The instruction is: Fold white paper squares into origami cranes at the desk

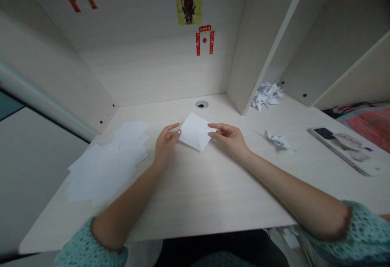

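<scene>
Between my two hands is a white sheet of paper point(192, 131) with a crease running across it, turned so that one corner points toward me. My left hand point(166, 140) pinches its left corner between thumb and fingers. At the opposite corner, my right hand point(229, 137) grips the paper between thumb and forefinger. A spread stack of white paper sheets point(106, 165) lies on the desk to the left of my left hand. To the right of my right hand sits a small folded paper piece point(278, 141).
A heap of folded paper pieces point(267, 95) rests by the upright divider point(262, 48). The phone point(350, 149) lies at the right, near reddish cloth point(371, 123). Behind the paper, the desk point(195, 194) has a round cable hole point(201, 104). Red stickers point(204, 39) mark the back panel.
</scene>
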The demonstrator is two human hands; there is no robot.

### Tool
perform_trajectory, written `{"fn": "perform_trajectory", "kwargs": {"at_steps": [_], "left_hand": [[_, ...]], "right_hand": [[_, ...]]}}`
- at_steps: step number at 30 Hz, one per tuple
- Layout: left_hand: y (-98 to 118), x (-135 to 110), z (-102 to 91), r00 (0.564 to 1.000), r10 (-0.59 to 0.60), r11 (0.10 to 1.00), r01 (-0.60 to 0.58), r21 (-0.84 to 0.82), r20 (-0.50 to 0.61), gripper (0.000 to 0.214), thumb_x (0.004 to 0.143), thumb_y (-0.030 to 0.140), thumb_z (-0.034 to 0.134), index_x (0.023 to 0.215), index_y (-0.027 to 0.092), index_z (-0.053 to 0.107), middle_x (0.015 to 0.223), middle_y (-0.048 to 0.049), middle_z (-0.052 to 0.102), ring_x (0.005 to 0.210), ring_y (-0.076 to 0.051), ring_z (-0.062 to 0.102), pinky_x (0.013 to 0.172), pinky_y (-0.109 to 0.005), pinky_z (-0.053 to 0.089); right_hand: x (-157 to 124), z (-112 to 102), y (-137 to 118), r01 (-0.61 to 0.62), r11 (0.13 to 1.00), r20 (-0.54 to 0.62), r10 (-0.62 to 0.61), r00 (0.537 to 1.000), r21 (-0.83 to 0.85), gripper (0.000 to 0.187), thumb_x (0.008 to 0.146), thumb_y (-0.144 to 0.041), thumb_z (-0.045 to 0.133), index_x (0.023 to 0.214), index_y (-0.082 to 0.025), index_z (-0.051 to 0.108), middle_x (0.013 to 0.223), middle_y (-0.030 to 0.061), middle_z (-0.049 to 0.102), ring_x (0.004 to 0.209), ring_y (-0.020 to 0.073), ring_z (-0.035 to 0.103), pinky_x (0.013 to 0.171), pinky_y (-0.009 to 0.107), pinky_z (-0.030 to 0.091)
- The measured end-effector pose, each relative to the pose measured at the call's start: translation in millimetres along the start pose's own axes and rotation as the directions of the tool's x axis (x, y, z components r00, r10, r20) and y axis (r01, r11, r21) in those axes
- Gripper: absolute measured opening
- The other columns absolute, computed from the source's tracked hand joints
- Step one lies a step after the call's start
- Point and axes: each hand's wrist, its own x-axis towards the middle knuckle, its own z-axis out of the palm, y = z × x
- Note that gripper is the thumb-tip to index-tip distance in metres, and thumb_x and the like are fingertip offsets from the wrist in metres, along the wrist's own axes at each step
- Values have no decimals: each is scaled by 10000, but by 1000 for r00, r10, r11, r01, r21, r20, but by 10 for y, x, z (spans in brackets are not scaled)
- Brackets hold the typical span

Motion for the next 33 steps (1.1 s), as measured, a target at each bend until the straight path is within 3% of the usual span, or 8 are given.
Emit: {"fn": "perform_trajectory", "kwargs": {"at_steps": [4,7,12,17,22,27,30,33], "left_hand": [[5,-26,4,984,175,963,-180,202,39,370,742,366,658,1084,234,612,890,-36,692,810,-177,639,721,-297,477],[4,-50,-4,941,333,852,-329,408,64,311,725,328,688,1028,272,651,1050,-30,682,940,-203,617,827,-341,464],[11,-34,-41,882,452,734,-451,507,131,187,813,335,602,958,262,693,955,-23,712,835,-175,638,744,-304,482],[52,-34,-55,842,524,618,-481,622,131,168,835,342,579,886,271,722,829,-24,716,773,-170,621,743,-321,442],[65,-86,-18,829,548,559,-462,688,111,158,827,368,591,840,286,725,796,-11,702,792,-173,602,799,-346,383],[48,-141,32,832,531,525,-472,708,161,150,820,376,599,860,311,729,773,0,680,790,-166,584,789,-342,363],[48,-169,44,801,577,485,-496,720,163,132,811,371,612,866,333,725,788,4,662,813,-166,572,805,-345,353],[57,-193,41,738,659,415,-515,750,142,131,785,382,639,880,347,721,857,-15,636,877,-184,552,843,-365,341]], "right_hand": [[-17,-1,-16,72,988,-50,-79,996,-133,384,642,-382,740,962,-171,708,606,-20,551,535,102,459,556,269,377],[-32,-4,-41,99,975,-75,-115,991,-198,359,645,-399,740,924,-175,717,611,-4,583,544,115,480,565,273,389],[-41,-12,-43,107,960,-110,-140,984,-259,277,650,-412,740,804,-183,720,671,31,662,561,133,516,559,276,398],[-21,-28,-24,205,914,-96,-252,963,-351,208,691,-405,719,740,-203,703,781,51,698,683,178,590,648,324,452],[-43,-25,-75,420,758,45,-462,886,-499,153,723,-338,720,839,-240,700,1020,57,687,996,229,578,905,430,416],[-126,7,-119,565,584,216,-558,801,-583,163,771,-317,683,926,-274,709,924,19,727,973,227,566,880,419,429],[-148,10,-123,577,540,225,-580,783,-613,99,797,-304,657,867,-277,721,828,5,734,911,222,576,842,418,432],[-161,8,-142,582,522,222,-595,772,-623,91,806,-291,648,859,-276,721,813,3,732,878,215,582,822,414,429]]}}
